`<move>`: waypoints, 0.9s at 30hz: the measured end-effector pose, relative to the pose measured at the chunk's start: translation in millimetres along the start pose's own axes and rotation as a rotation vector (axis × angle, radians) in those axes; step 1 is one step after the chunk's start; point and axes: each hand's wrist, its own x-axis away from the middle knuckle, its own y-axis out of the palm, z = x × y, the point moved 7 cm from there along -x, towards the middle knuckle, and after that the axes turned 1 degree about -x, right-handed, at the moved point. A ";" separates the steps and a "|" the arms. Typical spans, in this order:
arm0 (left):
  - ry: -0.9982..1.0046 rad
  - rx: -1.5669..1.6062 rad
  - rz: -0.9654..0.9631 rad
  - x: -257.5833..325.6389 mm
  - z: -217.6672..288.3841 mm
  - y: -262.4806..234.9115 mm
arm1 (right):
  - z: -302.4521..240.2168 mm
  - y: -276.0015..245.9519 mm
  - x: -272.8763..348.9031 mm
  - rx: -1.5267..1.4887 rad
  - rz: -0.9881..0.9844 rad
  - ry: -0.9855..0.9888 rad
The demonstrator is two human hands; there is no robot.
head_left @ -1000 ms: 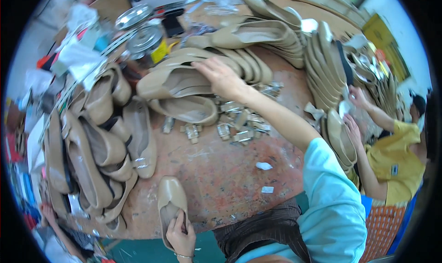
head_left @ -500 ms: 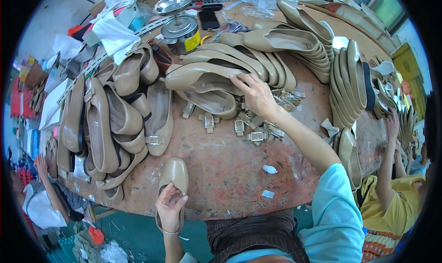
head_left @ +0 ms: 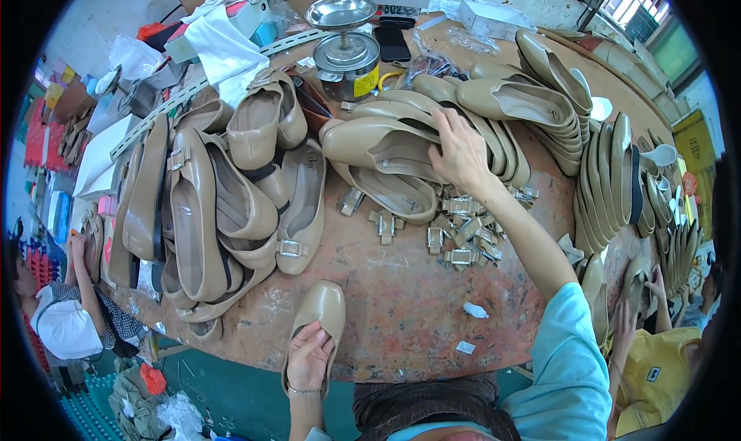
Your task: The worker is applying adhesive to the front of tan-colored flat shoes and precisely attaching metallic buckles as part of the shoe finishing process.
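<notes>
1. Left hand [head_left: 309, 356]: from my distant post I see it closed on a beige shoe [head_left: 322, 306], fingers tucked into the opening. The toe points up the table [head_left: 401, 310] and the heel end overhangs the near edge; the inside grip probably steadies the shoe while leaving its toe uncovered.

2. Right hand [head_left: 461, 151]: bent fingers rest on the heel end of an upper shoe [head_left: 355, 141], which lies on its side at the front of a nested row [head_left: 505, 151]. I cannot tell whether the fingers pinch it or merely touch.

3. Nesting: the row overlaps like roof tiles, as does the standing row [head_left: 602, 178] at the right, presumably to save room and let each shoe prop the next.

4. Left pile [head_left: 193, 248]: shoes lean together at mixed angles. At least two carry a bow at the toe; the loose bows [head_left: 463, 257], with shiny buckles, lie heaped just below the nested row, where I judge them easy to reach.

5. Containers: a metal can [head_left: 346, 66] with a yellow label bears a shallow dish [head_left: 340, 11] on top; its contents are hidden from me. A white box [head_left: 498, 22] stands at the back, its inside unclear. The shoe openings I can see into show pale lining.
</notes>
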 end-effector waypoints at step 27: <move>-0.044 -0.015 0.094 -1.7 -3.1 -11.9 | 10.5 35.4 -45.5 0.093 -0.434 0.042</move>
